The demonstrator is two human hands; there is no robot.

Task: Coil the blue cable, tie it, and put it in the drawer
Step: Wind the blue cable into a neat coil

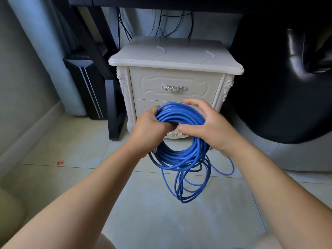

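A thick coil of blue cable (pixel 181 115) hangs in front of me, level with the nightstand's lower drawer. My left hand (pixel 150 128) grips the coil's upper left side, fingers wrapped through the ring. On the coil's right side rests my right hand (pixel 206 126), thumb inside the ring and fingers spread over the top. Looser loops sag below the coil and a tail trails onto the floor at the right. The white nightstand (pixel 172 58) has two shut drawers; the upper drawer (pixel 197 87) carries a silver handle (pixel 173 88), the lower one is mostly hidden by the cable.
A black desk leg (pixel 115 112) and a dark computer case (pixel 86 83) stand left of the nightstand. A black leather chair (pixel 287 78) fills the right. Pale floor tiles (pixel 71 150) lie below, with a small red scrap (pixel 60 162) at the left.
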